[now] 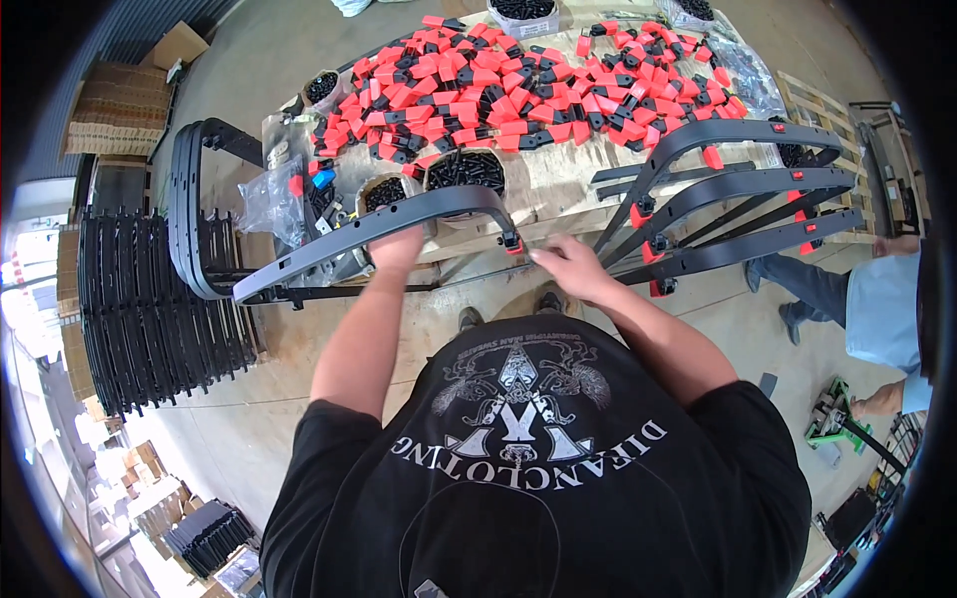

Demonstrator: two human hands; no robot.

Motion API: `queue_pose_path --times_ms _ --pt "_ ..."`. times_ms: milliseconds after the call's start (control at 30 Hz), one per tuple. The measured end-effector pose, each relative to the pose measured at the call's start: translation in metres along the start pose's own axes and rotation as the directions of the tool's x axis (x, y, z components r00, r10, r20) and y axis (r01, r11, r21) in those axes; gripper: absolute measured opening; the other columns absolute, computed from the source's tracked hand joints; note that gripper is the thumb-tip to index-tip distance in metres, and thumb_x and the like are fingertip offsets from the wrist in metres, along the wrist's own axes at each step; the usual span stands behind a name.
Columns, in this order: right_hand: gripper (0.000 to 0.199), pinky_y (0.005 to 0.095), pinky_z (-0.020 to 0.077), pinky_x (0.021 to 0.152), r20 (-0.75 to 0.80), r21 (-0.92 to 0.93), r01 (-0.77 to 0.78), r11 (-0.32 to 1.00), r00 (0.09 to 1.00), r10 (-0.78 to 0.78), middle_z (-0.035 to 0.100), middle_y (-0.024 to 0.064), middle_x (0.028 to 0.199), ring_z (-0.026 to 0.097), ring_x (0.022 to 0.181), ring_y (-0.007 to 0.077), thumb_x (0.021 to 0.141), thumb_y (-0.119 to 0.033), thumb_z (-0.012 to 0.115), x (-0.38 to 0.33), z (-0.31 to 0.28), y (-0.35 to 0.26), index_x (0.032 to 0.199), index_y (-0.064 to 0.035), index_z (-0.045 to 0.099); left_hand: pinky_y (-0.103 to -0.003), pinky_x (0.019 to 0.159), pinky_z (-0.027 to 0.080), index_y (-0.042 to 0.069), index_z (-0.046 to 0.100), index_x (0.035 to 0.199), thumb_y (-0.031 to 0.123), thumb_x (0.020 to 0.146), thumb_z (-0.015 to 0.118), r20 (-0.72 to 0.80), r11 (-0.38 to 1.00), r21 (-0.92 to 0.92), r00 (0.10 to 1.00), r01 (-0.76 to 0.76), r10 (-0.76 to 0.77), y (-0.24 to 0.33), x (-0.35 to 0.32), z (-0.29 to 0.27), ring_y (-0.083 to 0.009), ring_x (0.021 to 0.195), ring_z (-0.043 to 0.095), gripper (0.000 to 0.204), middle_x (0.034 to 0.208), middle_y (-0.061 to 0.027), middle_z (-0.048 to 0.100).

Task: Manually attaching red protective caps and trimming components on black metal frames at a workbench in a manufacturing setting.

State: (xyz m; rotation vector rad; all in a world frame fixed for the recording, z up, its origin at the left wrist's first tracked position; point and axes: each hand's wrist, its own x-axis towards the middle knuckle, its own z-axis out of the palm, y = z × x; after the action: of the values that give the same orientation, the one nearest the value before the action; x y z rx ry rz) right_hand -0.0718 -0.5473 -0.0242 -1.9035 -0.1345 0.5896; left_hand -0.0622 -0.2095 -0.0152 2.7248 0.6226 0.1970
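Observation:
A black curved tube frame (369, 231) lies in front of me across the near edge of the work table. My left hand (397, 249) is at its underside, by its middle; the frame hides the fingers. My right hand (570, 267) is closed, thumb and fingertips together, just right of the frame's end, where a small red and black end piece (512, 244) sits. What the right fingers hold, if anything, is too small to make out. Open containers of small black parts (466, 171) stand just beyond the frame.
Red and black plastic pieces (478, 95) are heaped over the wooden table (543, 189). More black frames (748, 194) rest at the right, and others (189, 209) at the left. Stacked black frames (150, 309) stand far left. Another person (882, 309) is at the right, by a green tool (837, 414).

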Motion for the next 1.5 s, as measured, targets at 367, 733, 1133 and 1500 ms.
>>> queue_pose_path --times_ms 367,733,1133,1500 --pt "0.029 0.0297 0.0365 0.049 -0.159 0.272 -0.563 0.780 0.773 0.614 0.054 0.0009 0.070 0.045 0.055 0.0101 0.090 -0.032 0.068 -0.108 0.028 0.037 0.096 -0.0035 0.066 -0.040 0.061 0.058 0.003 0.066 0.104 0.032 0.098 0.053 0.637 0.729 -0.435 0.753 0.528 -0.165 -0.060 0.040 -0.020 -0.0313 0.069 0.070 0.032 0.106 -0.0191 0.071" --pt "0.040 0.0301 0.0410 0.059 0.329 0.792 -0.359 0.493 0.932 0.151 0.057 -0.0026 0.079 0.052 0.066 0.0113 0.099 -0.055 0.052 -0.028 0.324 -0.114 0.105 -0.0165 0.062 -0.033 0.063 0.056 -0.005 0.053 0.116 0.015 0.098 0.056 0.660 0.584 -0.742 0.514 0.329 0.548 -0.141 -0.072 -0.165 -0.0207 0.071 0.069 0.027 0.087 -0.0134 0.068" --pt "0.056 0.0523 0.0459 0.097 0.515 0.849 -0.492 0.194 0.852 -0.093 0.066 0.0174 0.116 0.062 0.106 0.0365 0.092 -0.043 0.048 -0.037 0.404 -0.192 0.121 0.0025 0.061 -0.038 0.094 0.051 0.002 0.065 0.121 0.015 0.081 0.078 0.250 0.582 -0.645 0.582 -0.496 0.773 -0.283 -0.077 -0.225 -0.0298 0.111 0.062 0.044 0.118 -0.0143 0.062" --pt "0.055 0.0529 0.0465 0.101 0.581 0.814 -0.574 0.092 0.810 -0.080 0.064 0.0193 0.120 0.064 0.106 0.0385 0.093 -0.041 0.050 -0.014 0.449 -0.172 0.126 0.0022 0.056 -0.043 0.091 0.052 0.005 0.069 0.112 0.019 0.083 0.075 0.319 0.756 -0.468 0.710 -0.458 0.627 -0.322 -0.084 -0.227 -0.0344 0.106 0.063 0.033 0.112 -0.0138 0.060"
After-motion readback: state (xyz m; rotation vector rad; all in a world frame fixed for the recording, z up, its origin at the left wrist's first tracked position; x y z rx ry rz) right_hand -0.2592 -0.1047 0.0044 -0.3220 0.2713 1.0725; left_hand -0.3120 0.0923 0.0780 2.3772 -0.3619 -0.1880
